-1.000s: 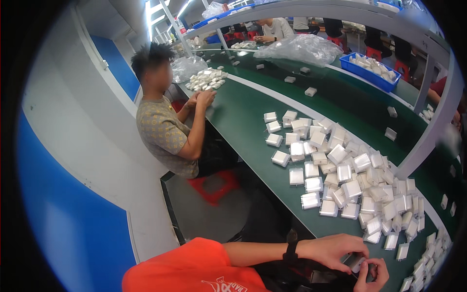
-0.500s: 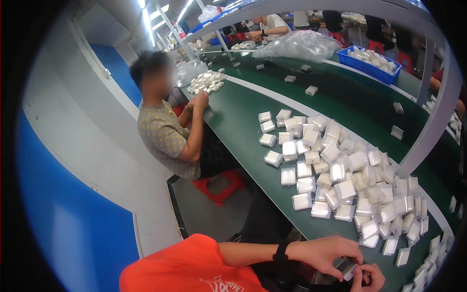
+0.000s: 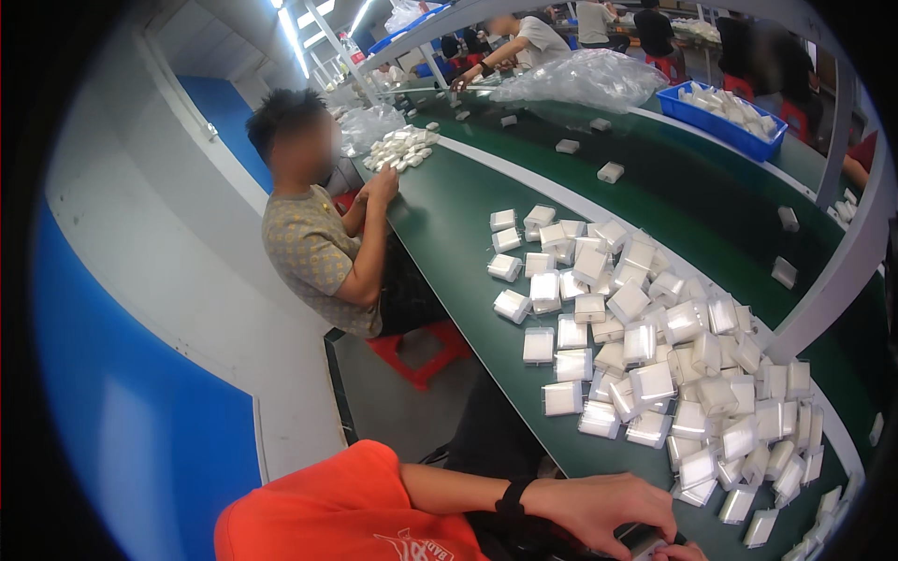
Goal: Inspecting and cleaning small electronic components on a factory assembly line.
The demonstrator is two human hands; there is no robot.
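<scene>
At the lower edge, my left hand (image 3: 608,510), below a black wristband, curls its thumb and fingers around a small white block (image 3: 645,546) that seems wrapped in clear film. Only part of my right hand (image 3: 681,553) shows at the frame's bottom; its fingers press on the same block from the right. A broad heap of similar film-wrapped white blocks (image 3: 652,381) covers the green table (image 3: 440,248) just beyond my hands. Some lie singly along the heap's left side.
A co-worker (image 3: 313,234) sits farther up the table beside a smaller pile of white blocks (image 3: 400,148). Spaced-out blocks lie on the dark green belt (image 3: 655,187). A grey post (image 3: 809,299) rises at right. Beyond the belt are a clear plastic bag (image 3: 580,79) and a blue bin (image 3: 720,126).
Both hands have shifted left and down in the picture with the block, my right hand now mostly cut off. The view has turned slightly. A far person's arm now reaches toward the belt.
</scene>
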